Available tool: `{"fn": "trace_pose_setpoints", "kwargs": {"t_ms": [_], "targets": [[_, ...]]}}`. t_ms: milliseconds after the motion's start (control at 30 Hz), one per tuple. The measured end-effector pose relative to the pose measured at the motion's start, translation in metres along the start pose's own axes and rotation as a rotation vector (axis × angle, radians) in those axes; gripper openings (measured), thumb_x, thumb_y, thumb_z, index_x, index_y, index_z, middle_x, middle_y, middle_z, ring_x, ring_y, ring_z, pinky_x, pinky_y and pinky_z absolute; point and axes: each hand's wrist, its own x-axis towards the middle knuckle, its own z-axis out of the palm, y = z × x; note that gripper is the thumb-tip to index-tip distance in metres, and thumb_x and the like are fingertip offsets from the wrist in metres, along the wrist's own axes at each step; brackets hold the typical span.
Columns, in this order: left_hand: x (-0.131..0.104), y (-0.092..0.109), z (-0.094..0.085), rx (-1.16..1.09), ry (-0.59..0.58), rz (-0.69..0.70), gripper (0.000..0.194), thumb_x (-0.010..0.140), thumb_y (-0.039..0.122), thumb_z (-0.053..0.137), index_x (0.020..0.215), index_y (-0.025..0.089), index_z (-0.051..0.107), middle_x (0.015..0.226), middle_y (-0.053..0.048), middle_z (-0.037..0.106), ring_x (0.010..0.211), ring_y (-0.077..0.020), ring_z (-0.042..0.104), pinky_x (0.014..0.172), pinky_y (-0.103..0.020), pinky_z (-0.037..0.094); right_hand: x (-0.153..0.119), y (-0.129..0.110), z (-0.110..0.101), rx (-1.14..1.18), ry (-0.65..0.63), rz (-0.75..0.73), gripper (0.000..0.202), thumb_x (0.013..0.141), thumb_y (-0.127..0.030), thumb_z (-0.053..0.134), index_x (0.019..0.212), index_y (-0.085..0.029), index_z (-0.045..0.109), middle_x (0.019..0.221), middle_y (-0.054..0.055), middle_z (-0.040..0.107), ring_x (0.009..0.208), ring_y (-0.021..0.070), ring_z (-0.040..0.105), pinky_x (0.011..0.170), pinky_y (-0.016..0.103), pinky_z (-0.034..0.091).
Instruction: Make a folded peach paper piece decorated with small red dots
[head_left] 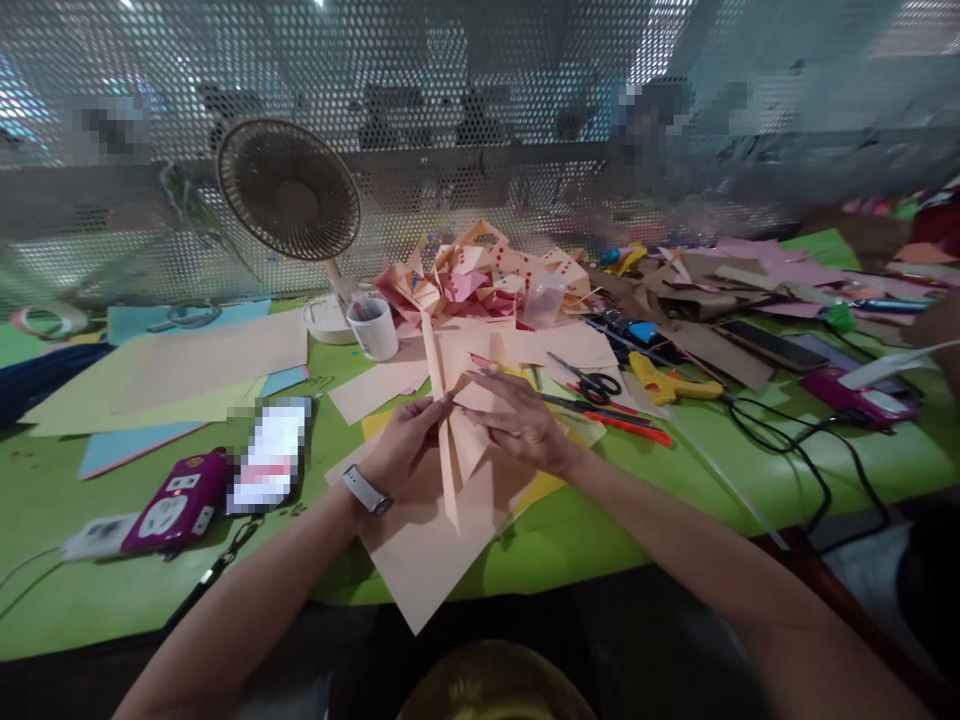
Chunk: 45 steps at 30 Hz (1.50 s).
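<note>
A folded piece of peach paper stands up from a flat peach sheet, with a long narrow edge rising along its left side. My left hand, with a watch on the wrist, pinches that narrow edge between thumb and fingers. Against the right face of the fold lies my right hand, its fingers stretched out and slightly apart. The paper hides part of the left fingers. Just right of the hands are black-handled scissors and a red-handled cutting tool.
A yellow glue gun lies at right, its black cable looping nearby. Behind the hands are a heap of folded paper pieces, a white cup and a fan. A lit phone and a purple power strip lie left.
</note>
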Motion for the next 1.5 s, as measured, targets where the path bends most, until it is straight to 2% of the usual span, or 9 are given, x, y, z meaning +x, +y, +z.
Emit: {"fn": "trace_pose_setpoints", "kwargs": {"t_ms": [167,367,567,700,833,1067,1233,1367,1500], "targets": [[-0.003,0.003,0.003,0.04,0.023,-0.022,0.04,0.07,0.048,0.083,0.06,0.017,0.059,0.046,0.006,0.042,0.044,-0.0072,0.041,0.044,-0.022,0.036,-0.001,0.002,0.0,-0.042,0.006,-0.05,0.027,0.094,-0.021,0.051,0.105,-0.025,0.076,0.139,0.008,0.059,0.135,0.0221,0.048,0.107,0.046,0.047],[0.006,-0.007,-0.004,-0.02,-0.001,0.051,0.039,0.065,0.049,0.085,0.066,0.015,0.065,0.056,0.002,0.057,0.051,-0.0088,0.052,0.05,-0.021,0.044,-0.003,-0.005,0.004,-0.099,-0.094,-0.256,0.05,0.084,-0.014,0.052,0.133,-0.016,0.06,0.147,0.014,0.052,0.144,0.0233,0.037,0.113,0.045,0.041],[0.01,-0.016,-0.006,-0.072,0.017,-0.034,0.045,0.063,0.051,0.086,0.073,0.012,0.067,0.063,-0.002,0.065,0.051,-0.0099,0.057,0.05,-0.022,0.048,-0.006,-0.006,0.008,-0.128,-0.256,-0.398,0.033,0.097,-0.022,0.05,0.126,-0.022,0.065,0.137,0.007,0.063,0.139,0.0191,0.046,0.118,0.045,0.035],[0.006,-0.012,-0.002,-0.092,0.0,-0.038,0.044,0.064,0.049,0.087,0.072,0.012,0.065,0.06,0.0,0.062,0.051,-0.0092,0.056,0.048,-0.02,0.047,-0.006,-0.005,0.007,-0.121,-0.254,-0.387,0.03,0.099,-0.025,0.049,0.122,-0.023,0.068,0.134,0.007,0.064,0.137,0.0182,0.048,0.117,0.045,0.037],[0.003,-0.008,-0.001,-0.081,0.003,-0.028,0.043,0.068,0.051,0.084,0.071,0.013,0.063,0.055,0.002,0.057,0.043,-0.0067,0.049,0.039,-0.018,0.037,-0.005,-0.006,0.002,-0.073,-0.25,-0.381,0.032,0.098,-0.032,0.052,0.124,-0.021,0.068,0.142,0.009,0.058,0.144,0.021,0.037,0.12,0.046,0.03],[0.005,-0.009,0.0,-0.13,0.013,0.017,0.045,0.063,0.051,0.086,0.073,0.014,0.065,0.058,0.002,0.059,0.047,-0.0084,0.053,0.044,-0.019,0.042,-0.006,-0.005,0.001,0.007,-0.317,-0.249,0.029,0.096,-0.037,0.058,0.121,-0.03,0.071,0.157,0.003,0.04,0.151,0.0229,0.018,0.121,0.047,0.025],[0.006,-0.013,-0.003,-0.115,0.06,0.014,0.044,0.066,0.051,0.084,0.064,0.016,0.058,0.047,0.007,0.046,0.035,-0.0039,0.036,0.033,-0.018,0.024,-0.007,-0.003,0.004,0.113,-0.325,-0.133,0.03,0.09,-0.039,0.067,0.119,-0.034,0.072,0.165,-0.004,0.019,0.151,0.0268,0.015,0.122,0.05,0.022],[0.005,-0.012,-0.001,-0.173,0.073,-0.001,0.041,0.065,0.048,0.086,0.073,0.015,0.062,0.056,0.005,0.053,0.043,-0.006,0.045,0.039,-0.019,0.035,-0.007,-0.005,0.005,0.197,-0.28,-0.099,0.032,0.088,-0.039,0.07,0.119,-0.035,0.072,0.167,-0.008,0.006,0.152,0.0296,0.011,0.123,0.053,0.02],[0.002,-0.01,0.002,-0.132,0.066,0.013,0.043,0.069,0.049,0.084,0.065,0.016,0.056,0.047,0.008,0.042,0.036,-0.0031,0.031,0.033,-0.018,0.022,-0.009,-0.006,0.008,0.222,-0.243,-0.075,0.026,0.088,-0.04,0.069,0.113,-0.036,0.074,0.166,-0.011,0.006,0.153,0.0294,0.005,0.124,0.053,0.016]]}}
